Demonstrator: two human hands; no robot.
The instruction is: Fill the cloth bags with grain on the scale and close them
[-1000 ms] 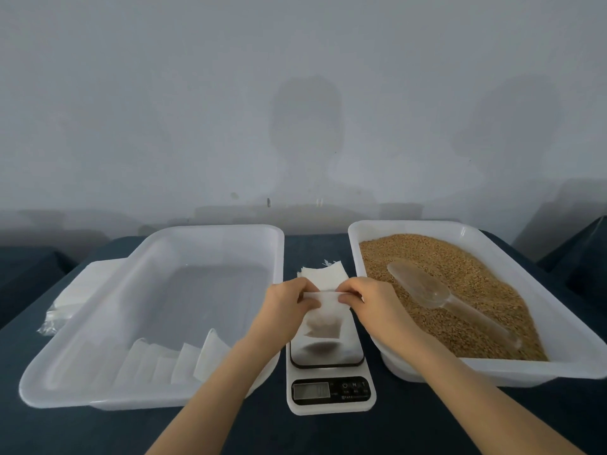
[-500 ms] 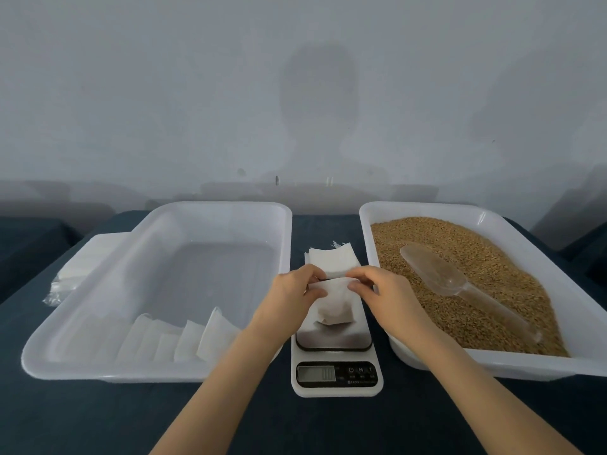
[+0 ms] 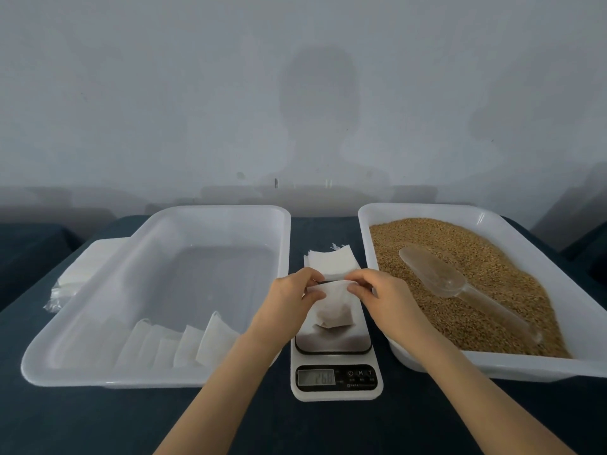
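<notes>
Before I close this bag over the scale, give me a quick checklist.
1. Grip on the bag: left hand and right hand pinch its top, ok.
2. Fill: dark mass shows low inside, ok.
3. Mouth closed: a gap shows at the rim, not ok.
4. Reading on the scale: digits blurred, cannot tell.
5. Path clear of the scoop: it lies on the grain, ok.

On the scale (image 3: 336, 394), blurred digits resembling 268 are shown on the display (image 3: 316, 377). A power sign and the letters M and T are marked on its buttons (image 3: 360, 373). The small print beneath cannot be read.
</notes>
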